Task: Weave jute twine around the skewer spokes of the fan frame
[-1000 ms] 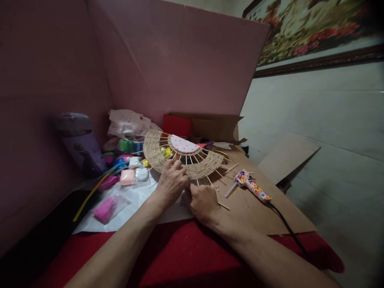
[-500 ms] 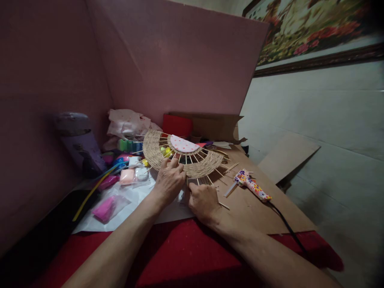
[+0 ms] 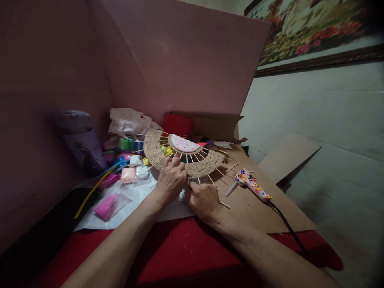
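Observation:
A half-round woven fan of twine (image 3: 153,150) on thin wooden sticks is held up above the table, tilted. At its inner centre sits a white half-disc with pink dots (image 3: 184,144). My left hand (image 3: 172,178) is closed on the fan's lower edge, fingers over the twine band. Just below and to the right, my right hand (image 3: 204,200) is closed in a pinch at the lower rim, where sticks poke out; its fingertips are partly hidden, and I cannot make out exactly what they pinch, though a stick end runs into them.
Right of the hands, a flower-patterned glue gun (image 3: 252,185) lies on brown cardboard (image 3: 255,216), its black cord trailing forward. Bagged coloured clay (image 3: 106,206) lies on white paper at left. A purple cylinder (image 3: 81,140) stands behind, near the pink panel (image 3: 180,60).
The hands and fan hold almost the same position. The whole view has shifted very slightly; nothing has been let go or taken up.

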The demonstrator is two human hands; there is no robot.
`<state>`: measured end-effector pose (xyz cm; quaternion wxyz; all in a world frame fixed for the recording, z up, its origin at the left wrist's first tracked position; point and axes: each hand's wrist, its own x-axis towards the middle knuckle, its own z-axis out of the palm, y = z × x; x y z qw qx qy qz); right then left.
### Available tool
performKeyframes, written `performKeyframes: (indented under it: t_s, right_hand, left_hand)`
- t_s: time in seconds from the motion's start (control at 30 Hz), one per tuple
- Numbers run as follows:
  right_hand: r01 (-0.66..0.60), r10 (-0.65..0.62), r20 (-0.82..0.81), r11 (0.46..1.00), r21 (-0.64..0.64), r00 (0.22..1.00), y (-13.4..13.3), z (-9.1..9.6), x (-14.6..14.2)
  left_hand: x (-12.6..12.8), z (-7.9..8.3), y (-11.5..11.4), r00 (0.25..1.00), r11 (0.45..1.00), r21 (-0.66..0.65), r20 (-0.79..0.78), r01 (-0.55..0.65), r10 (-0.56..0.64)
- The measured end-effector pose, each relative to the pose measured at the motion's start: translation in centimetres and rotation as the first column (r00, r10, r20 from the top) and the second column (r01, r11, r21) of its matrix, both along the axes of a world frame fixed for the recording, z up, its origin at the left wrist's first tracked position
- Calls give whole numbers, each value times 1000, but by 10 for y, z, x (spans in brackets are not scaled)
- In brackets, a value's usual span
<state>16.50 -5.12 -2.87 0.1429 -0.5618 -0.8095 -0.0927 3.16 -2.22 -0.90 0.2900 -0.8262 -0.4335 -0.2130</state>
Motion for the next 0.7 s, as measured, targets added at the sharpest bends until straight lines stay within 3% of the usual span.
performKeyframes:
  t_s: [0.17, 0.3, 0.47, 0.53, 0.63, 0.7]
  right_hand:
    - [0, 0, -7, 999, 47, 1000, -4, 2, 2]
    - [19, -18, -9, 996, 85, 1000, -7, 19, 26]
    - [318, -324, 26, 937, 144, 946, 6, 42, 97]
    - [378, -384, 123, 923, 69, 915, 14, 41, 125]
    - [376, -331, 241, 911, -168, 912, 26, 29, 155]
    - [386, -329, 250, 894, -227, 911, 32, 18, 165]
  left_hand:
    - [-1, -5, 4, 997, 1000, -6, 76, -21, 22]
    - [-1, -7, 4, 996, 1000, -15, 88, -23, 24]
    - [0, -8, 3, 995, 1000, 12, 94, -21, 19]
    - [0, -8, 3, 996, 1000, 15, 84, -20, 19]
    - [1, -7, 3, 996, 1000, 14, 90, -16, 15]
    - [0, -8, 3, 995, 1000, 13, 101, -14, 12]
